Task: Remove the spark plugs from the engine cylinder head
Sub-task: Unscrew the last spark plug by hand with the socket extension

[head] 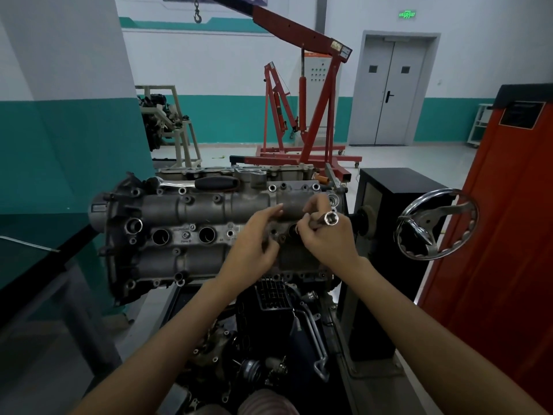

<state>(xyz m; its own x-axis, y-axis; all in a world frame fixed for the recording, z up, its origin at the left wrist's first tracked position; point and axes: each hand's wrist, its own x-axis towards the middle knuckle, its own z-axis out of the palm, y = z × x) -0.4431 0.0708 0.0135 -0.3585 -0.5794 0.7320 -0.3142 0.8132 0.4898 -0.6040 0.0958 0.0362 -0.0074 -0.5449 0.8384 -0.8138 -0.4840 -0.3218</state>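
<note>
Grey cast metal, the head [209, 235] lies at centre with its plug wells in a row. The right hand [326, 235] grips a socket [329, 218] over the well at 3 o'clock; no plug shows, presumably still deep inside. The left hand [254, 244] rests on the head with loose, straight fingers. A tilted socket could slip or crack a plug. A ratchet [209, 183] lies at 12 o'clock; a handwheel [437, 224] crowds the right elbow's side.
</note>
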